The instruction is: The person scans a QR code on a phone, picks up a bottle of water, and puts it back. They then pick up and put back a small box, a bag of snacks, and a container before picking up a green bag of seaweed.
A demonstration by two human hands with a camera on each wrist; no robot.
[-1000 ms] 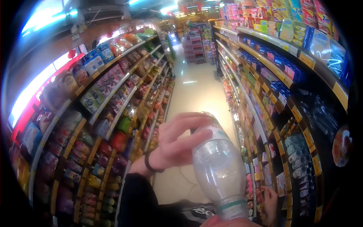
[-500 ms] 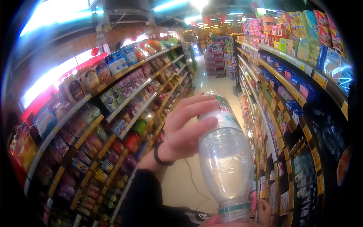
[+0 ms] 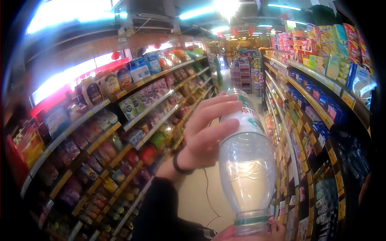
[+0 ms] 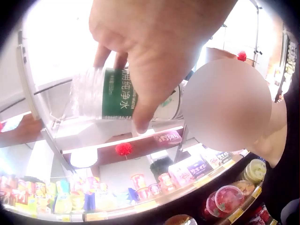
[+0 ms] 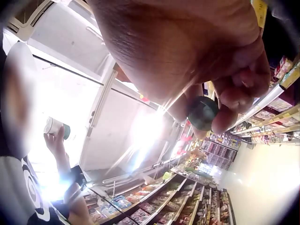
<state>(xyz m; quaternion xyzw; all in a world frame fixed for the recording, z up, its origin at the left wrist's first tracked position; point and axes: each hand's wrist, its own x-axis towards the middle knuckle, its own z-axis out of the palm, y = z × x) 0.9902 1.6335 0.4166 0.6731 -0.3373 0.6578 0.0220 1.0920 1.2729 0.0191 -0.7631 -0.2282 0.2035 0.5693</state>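
In the head view my left hand [image 3: 209, 134] grips a clear plastic bottle [image 3: 247, 172] around its label, near the raised base. The bottle's neck points down toward my face at the bottom edge. Fingers and thumb wrap the green and white label in the left wrist view, where my left hand [image 4: 150, 56] covers part of the bottle [image 4: 117, 93]. My right hand [image 3: 277, 230] shows small beside the bottle neck. The right wrist view has my right hand [image 5: 187, 51] pinching a dark green cap [image 5: 203, 113] between its fingertips.
Stocked shelves line both sides of the aisle, with packets on the left shelf [image 3: 138, 84] and cups and bags on the right shelf [image 3: 317, 72]. Pale floor [image 3: 197, 193] runs between them toward a display rack [image 3: 242, 74] farther off.
The head view has tilted up, showing more ceiling. The bottle and my left hand appear farther right in it, and my right hand appears lower, nearer the bottle neck.
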